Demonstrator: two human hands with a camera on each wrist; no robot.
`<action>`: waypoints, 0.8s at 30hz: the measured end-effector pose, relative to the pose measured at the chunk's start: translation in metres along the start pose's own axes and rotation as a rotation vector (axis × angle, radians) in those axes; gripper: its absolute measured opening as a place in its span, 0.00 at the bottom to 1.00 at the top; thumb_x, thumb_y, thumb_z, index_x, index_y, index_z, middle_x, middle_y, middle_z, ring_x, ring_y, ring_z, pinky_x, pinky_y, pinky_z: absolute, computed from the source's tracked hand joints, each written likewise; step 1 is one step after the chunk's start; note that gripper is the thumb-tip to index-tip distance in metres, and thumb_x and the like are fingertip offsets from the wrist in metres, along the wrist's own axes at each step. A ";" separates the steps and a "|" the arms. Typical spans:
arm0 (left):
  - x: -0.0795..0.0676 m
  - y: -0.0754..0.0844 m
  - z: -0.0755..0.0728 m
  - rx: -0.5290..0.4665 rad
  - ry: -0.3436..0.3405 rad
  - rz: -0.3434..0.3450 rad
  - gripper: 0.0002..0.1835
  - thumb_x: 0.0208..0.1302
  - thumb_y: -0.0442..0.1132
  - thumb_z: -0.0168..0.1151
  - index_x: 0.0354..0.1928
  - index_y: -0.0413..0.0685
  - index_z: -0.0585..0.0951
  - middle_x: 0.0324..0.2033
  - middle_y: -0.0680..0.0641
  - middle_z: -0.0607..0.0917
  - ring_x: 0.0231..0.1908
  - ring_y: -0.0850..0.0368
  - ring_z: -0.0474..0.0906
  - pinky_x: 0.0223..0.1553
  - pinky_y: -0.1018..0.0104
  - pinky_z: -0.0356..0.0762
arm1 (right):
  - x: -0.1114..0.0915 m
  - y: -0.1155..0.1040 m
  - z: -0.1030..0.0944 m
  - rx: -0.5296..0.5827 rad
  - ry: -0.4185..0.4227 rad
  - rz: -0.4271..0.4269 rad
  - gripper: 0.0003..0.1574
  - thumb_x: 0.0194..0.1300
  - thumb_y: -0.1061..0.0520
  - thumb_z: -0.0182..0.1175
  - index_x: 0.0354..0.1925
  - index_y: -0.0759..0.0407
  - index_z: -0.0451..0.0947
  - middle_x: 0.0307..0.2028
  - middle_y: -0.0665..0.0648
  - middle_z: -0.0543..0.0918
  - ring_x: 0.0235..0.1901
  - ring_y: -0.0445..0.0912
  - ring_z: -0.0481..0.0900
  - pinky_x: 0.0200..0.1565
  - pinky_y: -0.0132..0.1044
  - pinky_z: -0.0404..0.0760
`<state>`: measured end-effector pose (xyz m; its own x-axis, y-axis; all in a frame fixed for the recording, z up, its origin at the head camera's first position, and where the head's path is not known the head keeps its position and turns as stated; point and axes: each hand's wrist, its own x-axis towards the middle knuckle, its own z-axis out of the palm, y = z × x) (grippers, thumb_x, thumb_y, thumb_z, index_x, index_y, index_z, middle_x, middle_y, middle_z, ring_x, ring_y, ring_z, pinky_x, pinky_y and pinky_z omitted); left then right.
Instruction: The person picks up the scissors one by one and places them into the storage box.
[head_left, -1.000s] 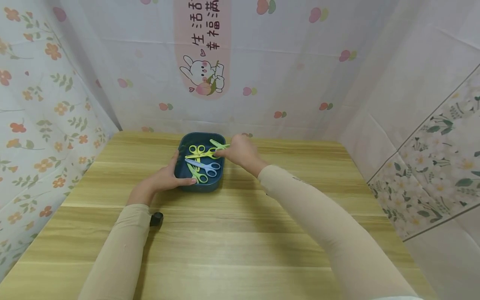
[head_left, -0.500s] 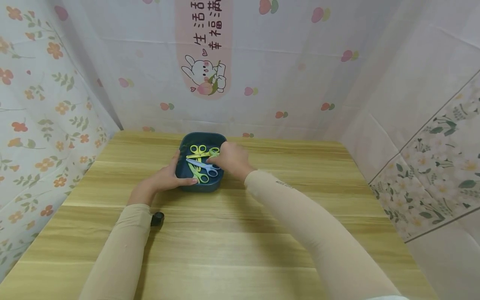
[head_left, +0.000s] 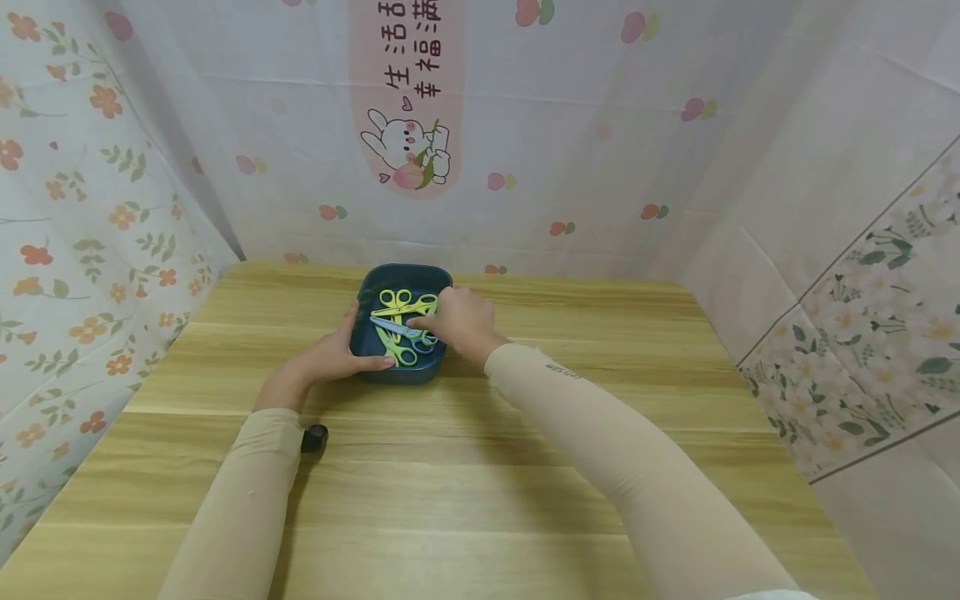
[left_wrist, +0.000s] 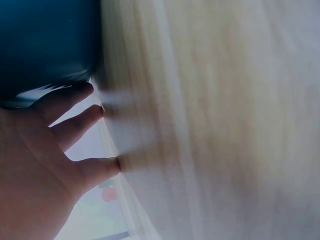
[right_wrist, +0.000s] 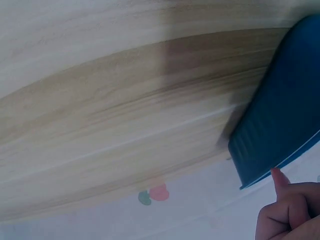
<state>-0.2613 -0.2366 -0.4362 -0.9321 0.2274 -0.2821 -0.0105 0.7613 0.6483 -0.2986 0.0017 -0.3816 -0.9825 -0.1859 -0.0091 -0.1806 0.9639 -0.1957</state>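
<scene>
A dark blue plastic basket stands near the table's back edge with several pairs of scissors in it. Two yellow pairs cross at the back, blue scissors lie in the middle, and light green scissors are at the front. My left hand rests against the basket's left side, thumb on the near rim; its straight fingers are spread outside the wall in the left wrist view. My right hand reaches over the right rim, thumb and fingers pinching another green pair of scissors over the blue ones, partly hidden by the hand.
The wooden table stretches out in front of the basket. A patterned curtain hangs right behind the table's back edge. A small black object is by the left wrist.
My right hand has moved left and down from beyond the right rim, bringing the green scissors into the basket over the blue ones. My left hand and the basket have stayed put.
</scene>
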 end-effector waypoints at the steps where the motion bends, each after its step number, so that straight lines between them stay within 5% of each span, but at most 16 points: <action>1: 0.000 0.000 0.000 0.001 0.000 0.002 0.77 0.60 0.75 0.68 0.84 0.53 0.21 0.83 0.23 0.45 0.81 0.22 0.50 0.79 0.27 0.54 | 0.000 0.000 0.000 0.004 -0.002 -0.001 0.41 0.60 0.19 0.67 0.18 0.50 0.71 0.22 0.48 0.68 0.20 0.43 0.72 0.22 0.37 0.67; 24: -0.003 0.006 -0.001 0.022 0.004 0.000 0.77 0.60 0.75 0.68 0.84 0.52 0.22 0.82 0.22 0.47 0.80 0.22 0.52 0.79 0.28 0.55 | 0.001 0.033 -0.027 0.095 -0.069 0.045 0.43 0.68 0.23 0.63 0.14 0.50 0.63 0.13 0.45 0.61 0.13 0.40 0.61 0.16 0.34 0.58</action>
<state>-0.2593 -0.2334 -0.4309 -0.9334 0.2250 -0.2796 -0.0026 0.7748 0.6322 -0.3066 0.0385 -0.3617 -0.9835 -0.1589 -0.0863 -0.1284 0.9496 -0.2858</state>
